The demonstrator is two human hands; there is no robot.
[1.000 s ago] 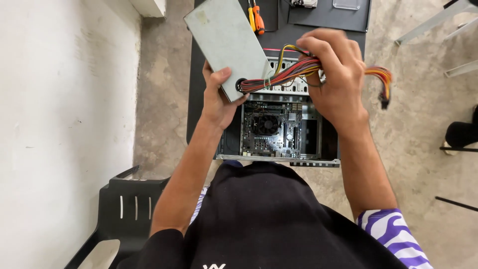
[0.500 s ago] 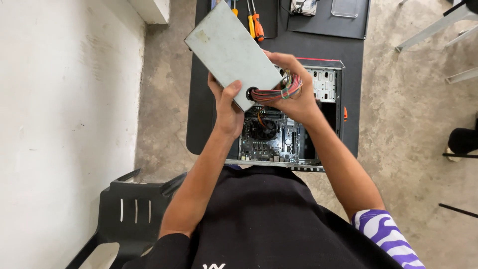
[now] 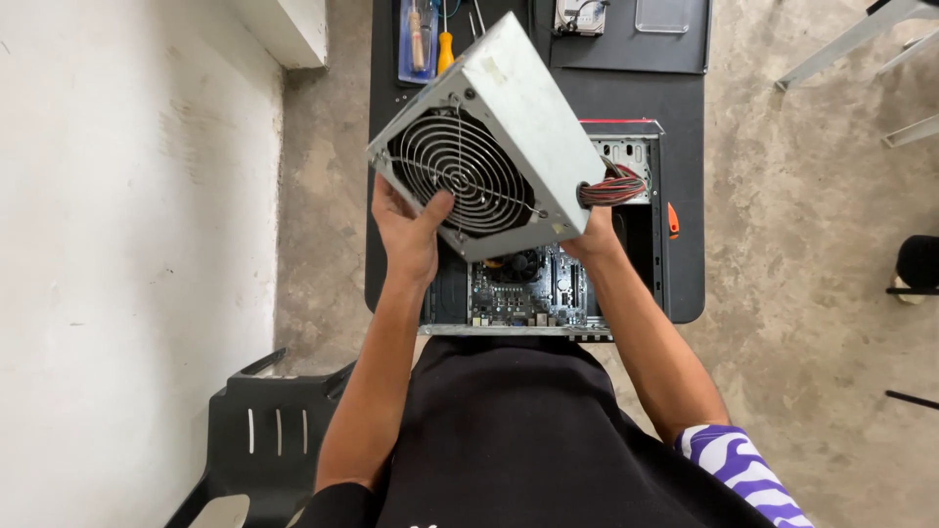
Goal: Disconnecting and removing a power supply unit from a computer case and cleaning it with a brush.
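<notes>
Above the open computer case [image 3: 548,284] that lies on the black desk [image 3: 685,196], the person holds a grey power supply unit [image 3: 499,137] lifted clear, tilted so that its round wire fan grille [image 3: 460,174] faces the camera. The left hand [image 3: 409,230] grips the near left edge of the box, its fingers [image 3: 435,207] curled over the rim beside the grille. The right hand [image 3: 593,235] supports the near right corner from below, just under the bundle of red and dark cables [image 3: 611,186] that leaves the side of the unit; its fingers are mostly hidden behind the box, so how they close cannot be told for certain, though the hand appears to bear the weight. Below, the motherboard [image 3: 518,288] shows inside the case. At the far edge of the desk lie screwdrivers in a blue tray [image 3: 421,44] and a bare hard drive [image 3: 582,15]. The step in hand looks like turning and inspecting the unit while it is out of the case. Any further move calls for a firm two-handed hold and for care that the trailing cables do not snag on the case frame.
</notes>
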